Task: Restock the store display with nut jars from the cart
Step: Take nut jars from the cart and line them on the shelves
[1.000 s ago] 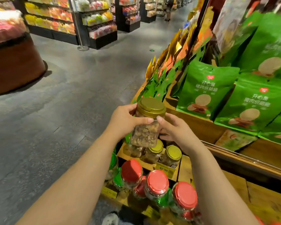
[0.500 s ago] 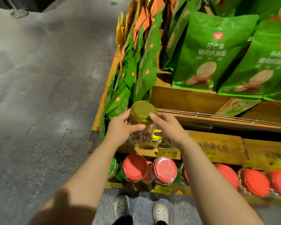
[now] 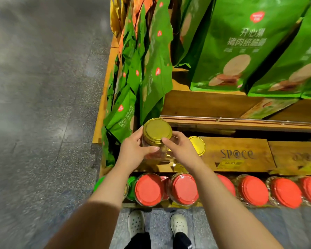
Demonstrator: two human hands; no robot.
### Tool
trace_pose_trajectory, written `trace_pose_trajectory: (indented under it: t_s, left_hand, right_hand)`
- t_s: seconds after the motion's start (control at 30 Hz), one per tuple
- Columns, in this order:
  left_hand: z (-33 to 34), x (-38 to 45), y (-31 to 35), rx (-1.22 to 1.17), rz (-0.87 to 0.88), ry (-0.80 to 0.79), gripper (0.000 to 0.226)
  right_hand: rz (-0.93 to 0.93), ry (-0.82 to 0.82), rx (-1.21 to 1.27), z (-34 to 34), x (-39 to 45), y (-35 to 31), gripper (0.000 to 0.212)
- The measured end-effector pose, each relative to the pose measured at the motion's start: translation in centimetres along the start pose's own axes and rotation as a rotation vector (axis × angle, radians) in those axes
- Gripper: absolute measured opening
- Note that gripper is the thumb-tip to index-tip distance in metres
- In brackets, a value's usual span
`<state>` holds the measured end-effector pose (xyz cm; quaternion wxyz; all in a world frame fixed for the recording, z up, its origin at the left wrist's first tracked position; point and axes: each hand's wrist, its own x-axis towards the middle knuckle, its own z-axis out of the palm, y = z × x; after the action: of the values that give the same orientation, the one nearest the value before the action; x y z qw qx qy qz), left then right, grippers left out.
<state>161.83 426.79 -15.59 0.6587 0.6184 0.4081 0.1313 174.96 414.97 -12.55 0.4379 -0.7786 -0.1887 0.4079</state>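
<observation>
**Nut jar, gold lid: held at the wooden display**

Nut jar (image 3: pixel 157 139): clear plastic, gold screw lid, upright, gripped from both sides above the left end of the wooden crate (image 3: pixel 237 153) stamped "SPACE". Left hand (image 3: pixel 133 153): fingers and thumb curled round the jar's left wall just under the lid. Right hand (image 3: pixel 182 150): fingers wrapped on the jar's right wall, forefinger tip touching the lid's rim.

Second gold-lidded jar (image 3: pixel 197 145): stood on the crate, just right of the held jar, partly hidden behind the right hand.

Red-lidded jars (image 3: pixel 183 188): one row, on the tier below the crate, nearer the person. Green-lidded jar (image 3: pixel 131 187): at the left end of that row, mostly covered by the left forearm.

Green snack bags (image 3: pixel 235 51): stood upright on the tier above the crate; more of them ran along the display's left side.

Yellow price tag (image 3: pixel 230 163): on the crate's front face, digits blurred.

Pale perforated clogs (image 3: pixel 179 225): on the grey floor, below the red-lidded row.
</observation>
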Motion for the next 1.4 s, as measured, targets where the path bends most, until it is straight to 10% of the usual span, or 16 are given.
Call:
trace_pose_trajectory:
  t_s: [0.8, 1.4]
  left_hand:
    - [0.2, -3.0, 6.0, 0.742, 0.007, -0.04, 0.088]
    - [11.8, -12.7, 19.8, 1.146, 0.549, -0.221, 0.077]
  right_hand:
    - [0.034, 0.025, -0.176, -1.4, -2.2, -0.2, 0.077]
    - [0.03, 0.312, -0.366, -15.8, -17.2, -2.0, 0.059]
